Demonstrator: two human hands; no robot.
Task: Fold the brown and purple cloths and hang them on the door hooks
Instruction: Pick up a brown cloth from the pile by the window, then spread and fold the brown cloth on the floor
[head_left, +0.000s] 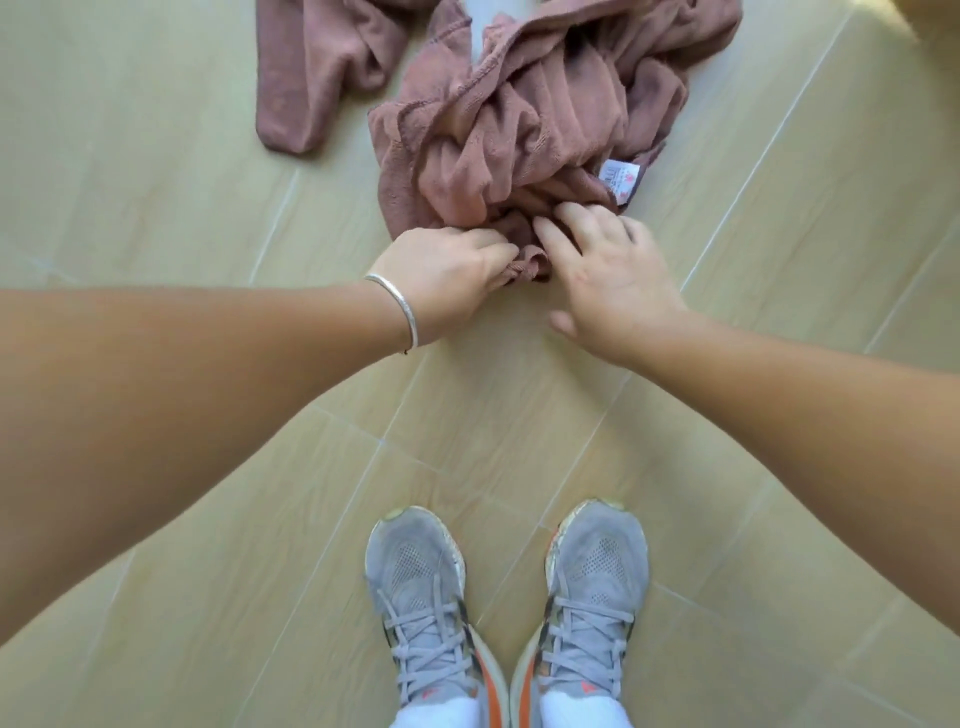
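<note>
The brown cloth (524, 119) is seen crumpled in a heap on the tiled floor (156, 156), stretching from its near edge at the hands away to the far side of the scene; a white label (618, 176) shows on its near right part. A second piece of the same brownish colour (311, 67) lies to the far left, and whether it belongs to the same cloth cannot be told. No purple cloth and no door hooks are in view.

The near edge is pinched by the left hand (447, 275), whose fingers (498, 254) are curled round a small bunched fold. The right hand (608, 275) is laid just beside it, fingers fairly straight and resting on the fabric, with nothing grasped.

The heap lies directly beyond both hands, so the coming move is judged to depend on a second hold along the near edge, to the right of the left hand's pinch. The right hand is the nearer to that part, and the edge could then be drawn apart sideways.
</note>
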